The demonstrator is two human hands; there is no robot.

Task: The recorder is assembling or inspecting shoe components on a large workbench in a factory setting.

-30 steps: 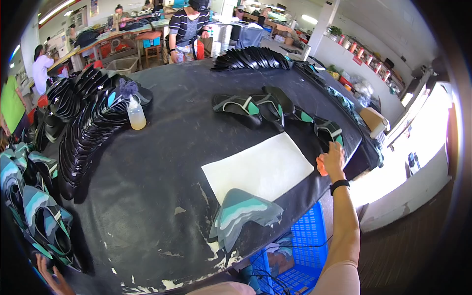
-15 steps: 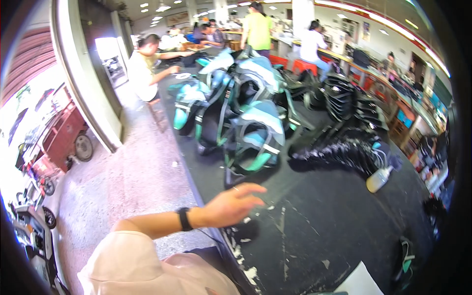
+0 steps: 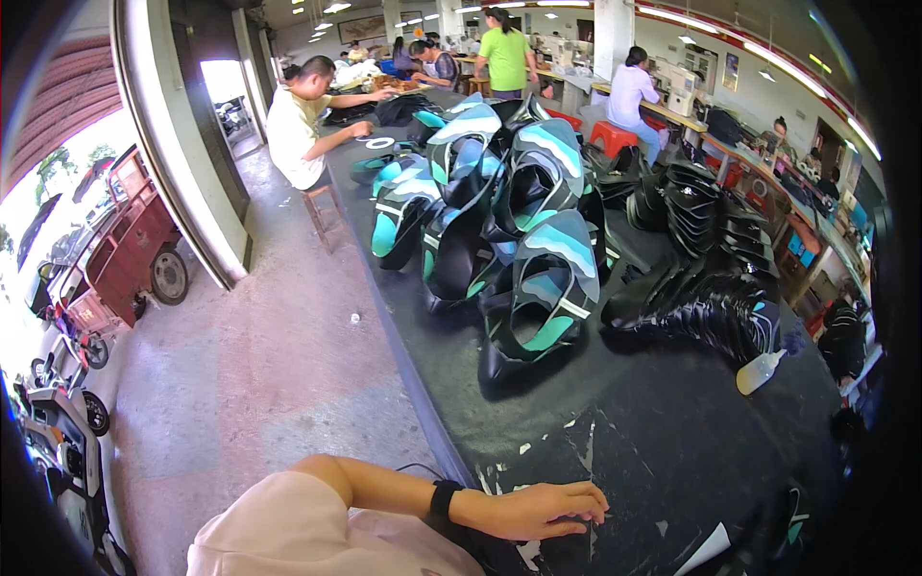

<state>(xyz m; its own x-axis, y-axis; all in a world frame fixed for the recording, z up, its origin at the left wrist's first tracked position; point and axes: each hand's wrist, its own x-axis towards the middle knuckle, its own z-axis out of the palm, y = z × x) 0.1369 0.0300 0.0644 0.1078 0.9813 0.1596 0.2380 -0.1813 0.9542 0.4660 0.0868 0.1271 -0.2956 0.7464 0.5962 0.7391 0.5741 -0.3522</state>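
Shoe uppers (image 3: pixel 538 288), teal and black, stand heaped on our dark worktable (image 3: pixel 672 432) well beyond our left hand (image 3: pixel 543 509), which has dropped from its raised reach half a second ago to lie open and empty on the table edge, our right hand unseen.

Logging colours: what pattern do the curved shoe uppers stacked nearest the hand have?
Black shoe uppers with teal and pale wavy bands; head view.

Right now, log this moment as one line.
left hand: flat on black worktable, empty | right hand: out of view | nearest: teal-and-black shoe uppers | squeeze bottle lying beyond
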